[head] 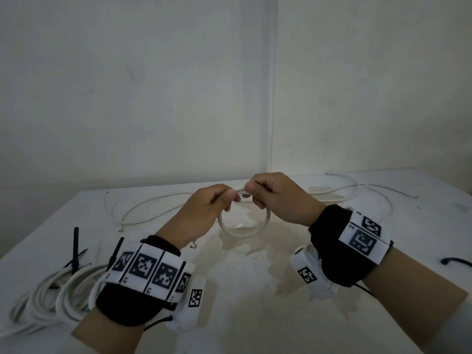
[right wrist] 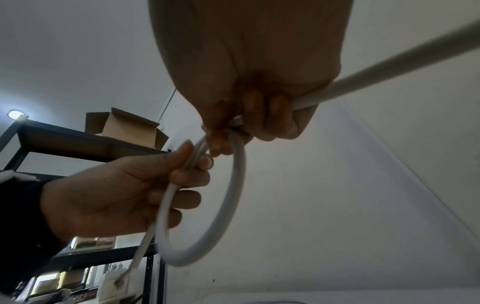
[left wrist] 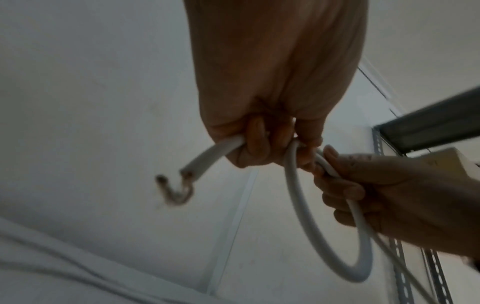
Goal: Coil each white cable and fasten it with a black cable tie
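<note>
Above the middle of the table both hands hold one white cable bent into a single small loop [head: 244,227]. My left hand [head: 224,199] grips the top of the loop from the left. My right hand [head: 256,191] pinches the same spot from the right. In the left wrist view the cable's short end [left wrist: 207,158] sticks out of the left fist, with a bare hooked copper wire [left wrist: 176,191] at its tip. The right wrist view shows the loop [right wrist: 226,205] hanging below the fingers, while the rest of the cable [right wrist: 389,59] runs off to the upper right.
Several coiled white cables [head: 51,295] lie at the table's near left, with black cable ties [head: 75,249] standing up beside them. Loose white cables trail across the back left [head: 143,208] and back right [head: 357,190]. One black tie [head: 457,261] lies at the right edge. Walls close off the back.
</note>
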`<state>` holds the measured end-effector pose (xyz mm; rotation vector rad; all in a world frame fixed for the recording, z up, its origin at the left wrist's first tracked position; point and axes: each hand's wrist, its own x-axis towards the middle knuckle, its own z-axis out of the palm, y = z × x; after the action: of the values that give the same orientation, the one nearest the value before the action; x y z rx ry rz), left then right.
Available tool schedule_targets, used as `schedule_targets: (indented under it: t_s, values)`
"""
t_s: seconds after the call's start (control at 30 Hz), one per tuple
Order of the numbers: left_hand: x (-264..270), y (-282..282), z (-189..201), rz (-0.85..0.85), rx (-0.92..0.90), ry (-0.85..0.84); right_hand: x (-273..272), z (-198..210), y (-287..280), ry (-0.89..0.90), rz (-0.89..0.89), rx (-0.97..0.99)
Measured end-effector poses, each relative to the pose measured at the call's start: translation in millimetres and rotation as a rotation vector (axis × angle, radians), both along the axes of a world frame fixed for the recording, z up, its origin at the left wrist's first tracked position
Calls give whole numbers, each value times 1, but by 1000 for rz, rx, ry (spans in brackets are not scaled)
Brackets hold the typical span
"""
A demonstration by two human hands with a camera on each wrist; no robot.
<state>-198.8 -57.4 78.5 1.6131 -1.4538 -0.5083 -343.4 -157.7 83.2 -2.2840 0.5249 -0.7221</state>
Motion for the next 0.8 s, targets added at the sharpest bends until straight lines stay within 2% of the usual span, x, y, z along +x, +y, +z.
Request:
schedule_targets:
  t_s: [0.1, 0.23, 0.3, 0.4, 0.47, 0.6, 0.7, 0.8]
  values:
    - [1, 0, 1, 91, -20, -81, 1, -2, 1, -16, -48, 17]
    - [7, 7, 1, 166, 82, -84, -4, -7, -3, -57, -155, 9]
    - [12, 12, 3, 167, 115, 63, -7, -7, -7, -84, -206, 21]
    - [12, 18, 8, 55, 136, 362, -8, -8, -9, -94, -266, -8]
    - [6, 19, 7, 20, 103, 492, -6, -9, -9, -114, -297, -36]
    - [-8, 14, -4, 20, 46, 510, -5, -7, -4, -160, -307, -42]
    - [-19, 12, -9, -10, -4, 603, -4, -7, 1, -181, -288, -39]
    - [-23, 6, -12, 62, -79, 625, -5, -7, 1, -191, -286, -32]
